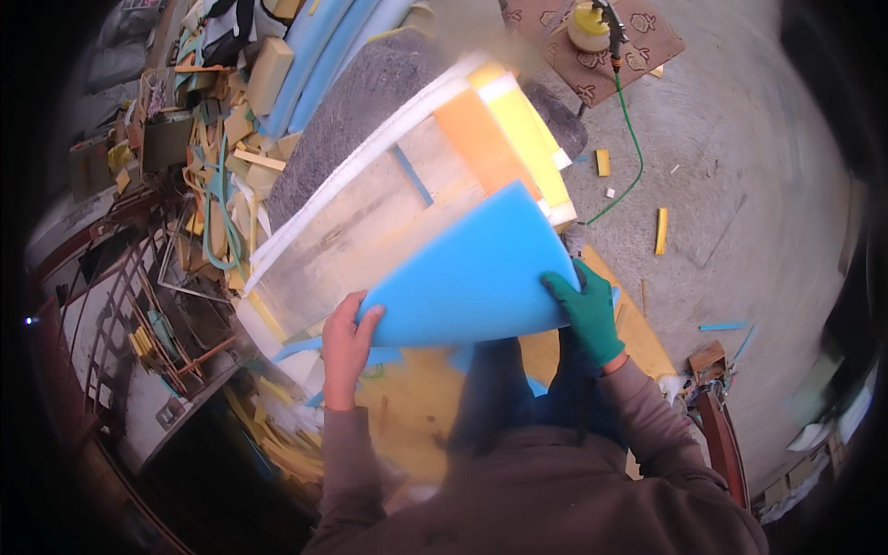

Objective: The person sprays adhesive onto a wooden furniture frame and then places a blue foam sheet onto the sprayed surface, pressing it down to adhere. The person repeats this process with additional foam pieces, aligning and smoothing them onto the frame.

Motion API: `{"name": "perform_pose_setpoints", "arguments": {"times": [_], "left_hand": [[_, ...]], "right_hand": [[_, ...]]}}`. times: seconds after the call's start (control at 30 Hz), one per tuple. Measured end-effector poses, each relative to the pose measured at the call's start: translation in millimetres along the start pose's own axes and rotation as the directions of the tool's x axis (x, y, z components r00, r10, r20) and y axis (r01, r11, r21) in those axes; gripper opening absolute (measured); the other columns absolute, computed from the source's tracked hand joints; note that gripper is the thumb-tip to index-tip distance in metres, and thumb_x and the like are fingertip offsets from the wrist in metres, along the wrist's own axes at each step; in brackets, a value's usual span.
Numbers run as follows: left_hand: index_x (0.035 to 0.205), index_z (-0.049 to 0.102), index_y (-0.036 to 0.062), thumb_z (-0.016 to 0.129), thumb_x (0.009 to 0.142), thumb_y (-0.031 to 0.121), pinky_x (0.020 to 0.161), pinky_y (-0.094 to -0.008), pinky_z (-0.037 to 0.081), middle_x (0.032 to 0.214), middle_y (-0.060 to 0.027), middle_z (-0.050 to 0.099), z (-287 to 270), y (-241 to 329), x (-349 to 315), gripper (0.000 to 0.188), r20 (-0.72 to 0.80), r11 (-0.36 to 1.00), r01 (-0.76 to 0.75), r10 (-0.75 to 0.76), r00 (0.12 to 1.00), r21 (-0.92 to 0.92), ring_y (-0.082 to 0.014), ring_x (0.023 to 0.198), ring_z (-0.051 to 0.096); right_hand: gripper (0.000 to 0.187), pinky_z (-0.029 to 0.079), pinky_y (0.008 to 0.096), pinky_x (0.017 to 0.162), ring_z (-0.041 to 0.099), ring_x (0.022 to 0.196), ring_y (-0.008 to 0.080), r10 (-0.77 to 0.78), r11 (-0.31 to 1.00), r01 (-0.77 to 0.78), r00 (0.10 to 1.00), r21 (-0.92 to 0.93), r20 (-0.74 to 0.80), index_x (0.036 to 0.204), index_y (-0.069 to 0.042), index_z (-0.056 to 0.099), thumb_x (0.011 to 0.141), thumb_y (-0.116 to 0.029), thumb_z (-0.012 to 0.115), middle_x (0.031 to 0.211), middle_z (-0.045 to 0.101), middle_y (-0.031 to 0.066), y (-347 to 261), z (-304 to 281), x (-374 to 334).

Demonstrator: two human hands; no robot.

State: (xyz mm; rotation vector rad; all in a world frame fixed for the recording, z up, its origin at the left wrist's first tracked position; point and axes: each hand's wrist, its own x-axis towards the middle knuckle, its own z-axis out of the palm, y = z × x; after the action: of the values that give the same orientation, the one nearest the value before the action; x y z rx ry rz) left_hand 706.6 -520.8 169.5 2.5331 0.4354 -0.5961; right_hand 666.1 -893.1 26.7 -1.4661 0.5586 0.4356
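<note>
One blue foam sheet (pixel 467 277), bare left grip (pixel 346 340) pinching its left corner, green-gloved right grip (pixel 590 313) clasping its right edge, sheet spanning between them, orange foam piece (pixel 483 139) beyond it

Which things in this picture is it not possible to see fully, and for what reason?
In the head view:
Blue foam piece: its underside, turned away from the camera.
Green-gloved right hand: some fingertips, hidden behind the piece.
Long blue foam lengths: upper ends, cut off by the upper edge.
Top-centre patch: too blurred to identify.
</note>
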Motion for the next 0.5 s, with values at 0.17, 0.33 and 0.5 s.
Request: {"name": "perform_pose_setpoints", "arguments": {"times": [0.17, 0.33, 0.5], "left_hand": [[0.131, 0.078, 0.0031, 0.082, 0.104, 0.022, 0.090, -0.0405, 0.060, 0.115, -0.0175, 0.081, 10.1, 1.5, 28.1, 0.034, -0.029, 0.997, -0.074, 0.073, 0.997, -0.028, -0.0319, 0.098, 0.077], [0.133, 0.079, 0.0041, 0.083, 0.103, 0.020, 0.094, -0.0407, 0.060, 0.121, -0.0178, 0.081, 20.7, -9.6, 64.3, 0.034, -0.060, 0.985, -0.164, 0.160, 0.985, -0.056, -0.0337, 0.105, 0.078], [0.134, 0.078, 0.0008, 0.082, 0.104, 0.019, 0.098, -0.0408, 0.060, 0.124, -0.0179, 0.082, 24.2, -27.2, 82.8, 0.035, -0.042, 0.990, -0.140, 0.139, 0.989, -0.018, -0.0307, 0.110, 0.078]], "right_hand": [[0.037, 0.055, 0.0309, 0.072, 0.064, 0.076, 0.0088, 0.027, 0.991, -0.036, 0.997, -0.126, -0.074, 0.114, 0.004, 0.080, 0.105, -0.032, 0.086, 0.087, 0.074, 0.0015, -15.4, 2.0, 9.2], [0.039, 0.055, 0.0313, 0.070, 0.067, 0.076, 0.0091, 0.065, 0.995, -0.076, 0.987, -0.068, -0.147, 0.115, 0.004, 0.081, 0.105, -0.033, 0.086, 0.086, 0.077, 0.0045, -27.2, 14.5, 16.9], [0.044, 0.056, 0.0316, 0.072, 0.072, 0.079, 0.0106, 0.056, 0.990, -0.075, 0.986, -0.118, -0.154, 0.120, 0.004, 0.081, 0.104, -0.036, 0.086, 0.089, 0.080, 0.0070, -28.8, 23.6, 29.2]]}}
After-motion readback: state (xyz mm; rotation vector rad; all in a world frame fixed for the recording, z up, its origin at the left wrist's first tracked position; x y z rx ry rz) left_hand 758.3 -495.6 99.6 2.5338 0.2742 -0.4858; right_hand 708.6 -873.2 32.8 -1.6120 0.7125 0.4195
